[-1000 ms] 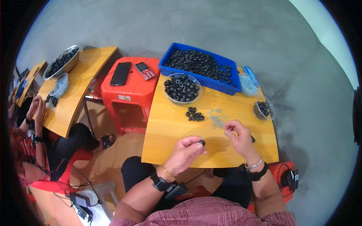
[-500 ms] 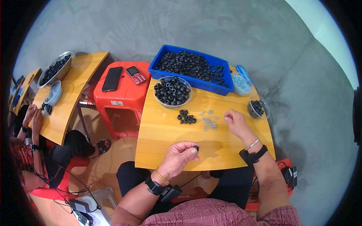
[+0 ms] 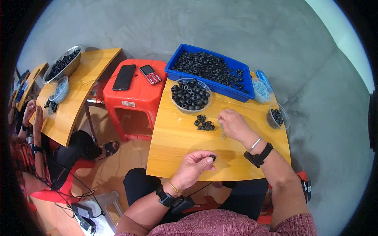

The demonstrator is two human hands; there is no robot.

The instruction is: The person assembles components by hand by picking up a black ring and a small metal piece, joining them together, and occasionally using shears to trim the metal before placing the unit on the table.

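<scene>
My left hand (image 3: pixel 193 167) is closed near the table's front edge, pinching a small round black cap (image 3: pixel 212 157) between thumb and fingertips. My right hand (image 3: pixel 235 125) is over a loose scatter of tiny silvery pieces (image 3: pixel 223 135) and hides most of them. Its fingertips are drawn together at the pile; whether a piece is between them is too small to see. Just left of these fingers lies a little heap of black caps (image 3: pixel 204 124). Behind that heap stands a clear round tub (image 3: pixel 172 103) full of bigger-looking black caps.
A blue tray (image 3: pixel 252 88) of black caps fills the table's back. At its right are a tub of pale blue pieces (image 3: pixel 261 89) and a clear cup (image 3: pixel 286 122) of black parts. Two phones (image 3: pixel 125 77) lie on the red stool (image 3: pixel 136 90). A co-worker's hands (image 3: pixel 37 118) are at another table.
My right hand has moved left and onto the silvery pieces. My left hand still holds the black cap. The whole view has shifted slightly.
</scene>
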